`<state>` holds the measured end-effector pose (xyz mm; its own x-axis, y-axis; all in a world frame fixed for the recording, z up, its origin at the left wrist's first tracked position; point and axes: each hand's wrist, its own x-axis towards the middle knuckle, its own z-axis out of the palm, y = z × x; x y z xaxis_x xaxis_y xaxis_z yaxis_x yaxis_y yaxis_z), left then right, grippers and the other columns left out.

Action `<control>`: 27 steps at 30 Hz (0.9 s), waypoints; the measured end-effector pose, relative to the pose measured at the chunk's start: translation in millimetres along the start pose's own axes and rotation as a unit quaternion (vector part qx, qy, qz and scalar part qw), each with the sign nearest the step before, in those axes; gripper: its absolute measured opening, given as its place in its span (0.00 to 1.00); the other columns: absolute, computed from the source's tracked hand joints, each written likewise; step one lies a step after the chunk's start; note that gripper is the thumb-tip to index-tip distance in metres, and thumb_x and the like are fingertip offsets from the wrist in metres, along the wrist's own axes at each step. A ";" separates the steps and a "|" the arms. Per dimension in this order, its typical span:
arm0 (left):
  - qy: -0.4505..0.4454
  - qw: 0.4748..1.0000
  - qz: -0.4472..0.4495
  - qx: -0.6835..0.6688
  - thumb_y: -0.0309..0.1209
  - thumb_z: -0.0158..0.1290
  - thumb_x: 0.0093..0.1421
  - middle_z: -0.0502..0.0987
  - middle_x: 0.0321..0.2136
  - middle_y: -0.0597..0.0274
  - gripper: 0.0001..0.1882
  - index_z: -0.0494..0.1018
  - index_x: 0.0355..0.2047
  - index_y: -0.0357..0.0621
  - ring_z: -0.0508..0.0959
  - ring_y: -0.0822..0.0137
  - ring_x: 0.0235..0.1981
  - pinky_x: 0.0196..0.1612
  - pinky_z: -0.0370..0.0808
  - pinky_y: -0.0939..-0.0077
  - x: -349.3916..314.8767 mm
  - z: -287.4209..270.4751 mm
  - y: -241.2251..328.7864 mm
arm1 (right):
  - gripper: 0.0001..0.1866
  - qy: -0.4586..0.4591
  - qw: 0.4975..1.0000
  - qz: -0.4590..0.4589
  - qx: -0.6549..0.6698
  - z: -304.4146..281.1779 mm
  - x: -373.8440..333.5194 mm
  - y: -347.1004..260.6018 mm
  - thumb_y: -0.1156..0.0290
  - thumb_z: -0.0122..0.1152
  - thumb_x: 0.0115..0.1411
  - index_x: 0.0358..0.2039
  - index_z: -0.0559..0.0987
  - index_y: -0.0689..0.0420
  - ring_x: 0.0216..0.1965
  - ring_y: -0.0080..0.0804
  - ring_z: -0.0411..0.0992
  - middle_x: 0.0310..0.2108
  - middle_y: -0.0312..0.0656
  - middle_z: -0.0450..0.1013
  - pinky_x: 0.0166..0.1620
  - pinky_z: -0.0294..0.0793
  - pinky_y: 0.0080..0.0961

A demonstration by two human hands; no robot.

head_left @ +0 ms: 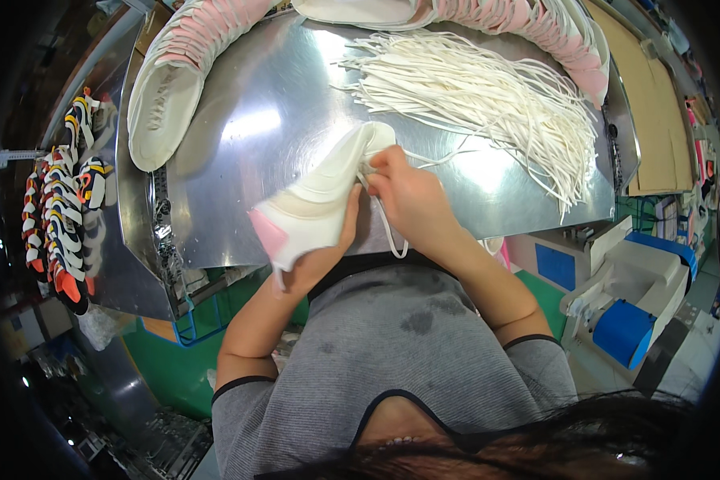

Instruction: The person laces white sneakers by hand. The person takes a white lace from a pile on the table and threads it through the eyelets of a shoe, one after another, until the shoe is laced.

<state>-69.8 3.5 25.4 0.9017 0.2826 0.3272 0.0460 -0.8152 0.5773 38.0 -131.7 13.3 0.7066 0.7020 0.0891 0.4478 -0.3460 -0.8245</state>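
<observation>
A white shoe upper (308, 196) with a pink heel patch is tilted above the near part of the shiny metal table (216, 216). My left hand (346, 234) grips it from beneath and along its right side, most of its fingers hidden behind the upper. At the lacing edge, my right hand (416, 196) is closed, thumb and fingers pinched together on a white shoelace (387, 226). The lace hangs in a loop below that hand, and a strand runs off to the right. Exactly where the lace passes through the upper is hidden by my fingers.
Loose white shoelaces (472, 96) lie in a heap at the far right. Nested pink and white uppers (192, 40) curve along the table's far edge. Multicoloured uppers (62, 208) stand stacked at left. A white and blue machine (628, 296) is at right, below a cardboard sheet (652, 112).
</observation>
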 end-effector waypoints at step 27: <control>-0.083 0.851 -0.353 -0.379 0.27 0.62 0.59 0.81 0.41 0.60 0.15 0.78 0.47 0.38 0.80 0.68 0.44 0.50 0.75 0.73 -6.5 -20.3 -42.8 | 0.34 -0.056 0.977 0.177 0.103 -3.6 29.9 7.9 0.49 0.76 0.47 0.49 0.76 0.59 0.36 0.36 0.78 0.36 0.47 0.80 0.41 0.76 0.30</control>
<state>-86.4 46.8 13.8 0.8155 0.4399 -0.3761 0.3686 0.1061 0.9235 64.7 -115.7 11.5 0.7278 0.6283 -0.2748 0.0583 -0.4560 -0.8881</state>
